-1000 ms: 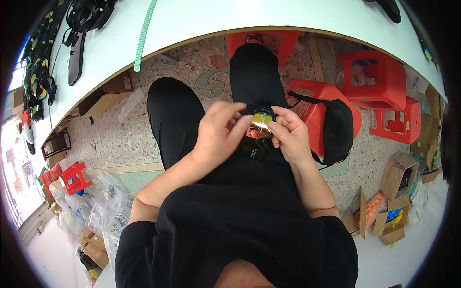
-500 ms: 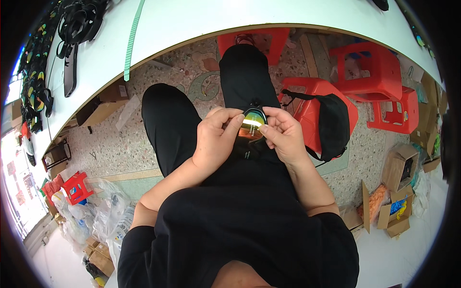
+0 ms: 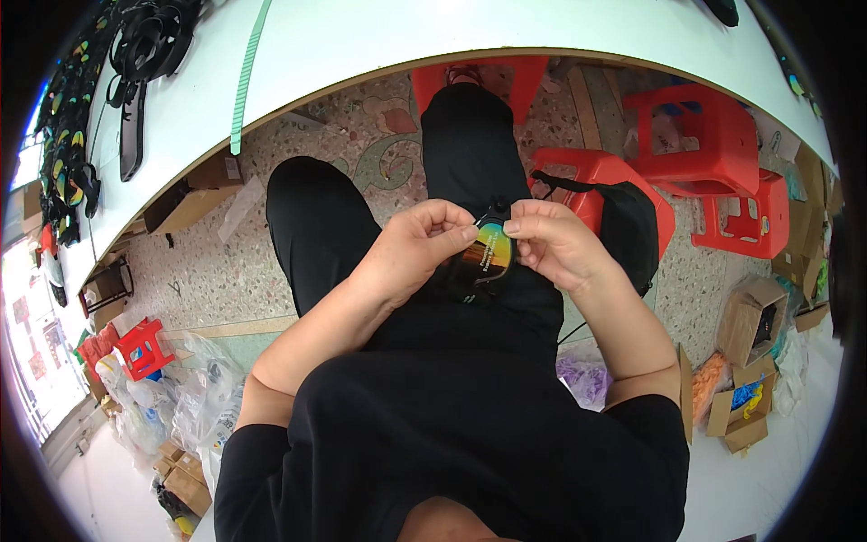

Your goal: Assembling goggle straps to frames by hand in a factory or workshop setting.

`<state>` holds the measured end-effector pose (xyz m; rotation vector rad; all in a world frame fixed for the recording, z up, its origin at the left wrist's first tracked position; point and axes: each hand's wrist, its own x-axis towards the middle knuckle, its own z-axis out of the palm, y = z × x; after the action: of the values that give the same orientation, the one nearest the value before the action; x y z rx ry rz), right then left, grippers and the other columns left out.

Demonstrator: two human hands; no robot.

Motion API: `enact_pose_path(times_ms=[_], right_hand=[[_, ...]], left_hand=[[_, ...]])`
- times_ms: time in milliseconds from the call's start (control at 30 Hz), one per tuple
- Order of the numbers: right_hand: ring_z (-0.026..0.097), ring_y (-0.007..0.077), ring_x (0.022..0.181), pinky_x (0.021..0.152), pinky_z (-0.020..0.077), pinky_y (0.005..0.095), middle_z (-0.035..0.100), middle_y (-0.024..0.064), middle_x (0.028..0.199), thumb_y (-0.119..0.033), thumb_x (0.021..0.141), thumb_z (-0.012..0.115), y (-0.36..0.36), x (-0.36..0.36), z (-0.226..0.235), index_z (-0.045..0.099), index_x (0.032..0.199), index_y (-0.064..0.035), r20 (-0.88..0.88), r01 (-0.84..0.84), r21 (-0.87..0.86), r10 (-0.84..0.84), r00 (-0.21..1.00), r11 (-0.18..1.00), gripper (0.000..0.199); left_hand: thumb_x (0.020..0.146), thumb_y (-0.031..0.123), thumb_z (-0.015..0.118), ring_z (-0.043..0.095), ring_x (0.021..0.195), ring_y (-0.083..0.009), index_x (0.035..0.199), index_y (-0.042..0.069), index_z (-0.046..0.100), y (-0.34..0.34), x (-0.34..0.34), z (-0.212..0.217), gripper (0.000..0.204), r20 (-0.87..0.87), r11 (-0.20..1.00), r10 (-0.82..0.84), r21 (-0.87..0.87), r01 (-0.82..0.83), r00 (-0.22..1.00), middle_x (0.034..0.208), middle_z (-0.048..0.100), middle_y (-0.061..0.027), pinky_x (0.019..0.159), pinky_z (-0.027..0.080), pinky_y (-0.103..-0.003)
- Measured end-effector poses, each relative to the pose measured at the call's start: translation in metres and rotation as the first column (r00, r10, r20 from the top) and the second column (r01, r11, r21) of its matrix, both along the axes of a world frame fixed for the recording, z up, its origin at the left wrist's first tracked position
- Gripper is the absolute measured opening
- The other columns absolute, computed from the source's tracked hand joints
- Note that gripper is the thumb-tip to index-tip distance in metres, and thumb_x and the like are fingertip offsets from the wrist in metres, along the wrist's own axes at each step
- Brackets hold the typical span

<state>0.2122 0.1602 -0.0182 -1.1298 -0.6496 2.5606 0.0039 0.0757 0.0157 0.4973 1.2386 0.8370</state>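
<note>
Over my lap I hold a pair of black-framed goggles (image 3: 493, 255) by the upper edge. Their mirrored lens shines from green and yellow to orange-brown and carries small pale print. My left hand (image 3: 414, 242) is closed, thumb and forefinger pinching the upper left of the frame. On the other side, my right hand (image 3: 558, 242) grips the upper right rim between thumb and fingers. A small black knob-like part (image 3: 498, 208) stands up between my fingertips. The lower part of the goggles blends into my black clothing, so I cannot make out its full shape.
A white table (image 3: 361, 36) curves ahead, with black straps (image 3: 153, 41) and many similar lensed pieces (image 3: 68, 172) at its left. Red stools (image 3: 695, 144) stand to the right, one bearing a black bag (image 3: 628, 235). Open cartons (image 3: 745, 406) and plastic bags (image 3: 203, 388) lie around.
Both hands and the goggles have shifted slightly right. The lens is turned, showing more of its face, and my right forearm has swung outward. My fingers have moved along the rim.
</note>
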Motion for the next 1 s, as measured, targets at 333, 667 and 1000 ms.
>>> enact_pose_path(times_ms=[333,667,1000], right_hand=[[0.061,0.009,0.079,0.071,0.0521,0.0216,0.059,0.0036,0.09,-0.002,0.09,0.067,-0.074,-0.012,-0.005,0.048,0.115,-0.0005,-0.001,0.269,0.579,-0.33,0.944,0.769,0.032],[0.063,0.0101,0.088,0.075,0.0522,0.0214,0.06,0.008,0.098,0.006,0.085,0.07,-0.091,-0.028,-0.012,0.043,0.111,-0.0009,-0.043,0.351,0.572,-0.4,0.915,0.741,0.038],[0.065,0.0184,0.073,0.068,0.0547,0.0322,0.061,0.0053,0.085,-0.013,0.074,0.08,-0.03,0.001,0.006,0.06,0.103,-0.0072,0.409,-0.407,0.909,-0.003,0.913,0.09,0.035]], left_hand=[[0.084,0.001,0.075,0.053,0.077,-0.0022,0.101,0.002,0.061,-0.034,-0.016,-0.014,0.022,-0.353,0.956,-0.142,0.192,0.22,0.925,0.087,0.058,0.0034,0.07,0.045,-0.018],[0.081,0.01,0.079,0.053,0.06,-0.0088,0.081,0.003,0.055,-0.043,0.002,-0.02,0.025,-0.576,0.928,-0.027,0.289,0.235,0.817,0.071,0.056,-0.0022,0.057,0.047,-0.024],[0.083,0.011,0.077,0.055,0.066,-0.0139,0.096,0.002,0.065,-0.051,-0.007,-0.044,0.019,-0.687,0.803,0.134,0.498,0.328,0.714,0.077,0.06,-0.0067,0.062,0.047,-0.027]])
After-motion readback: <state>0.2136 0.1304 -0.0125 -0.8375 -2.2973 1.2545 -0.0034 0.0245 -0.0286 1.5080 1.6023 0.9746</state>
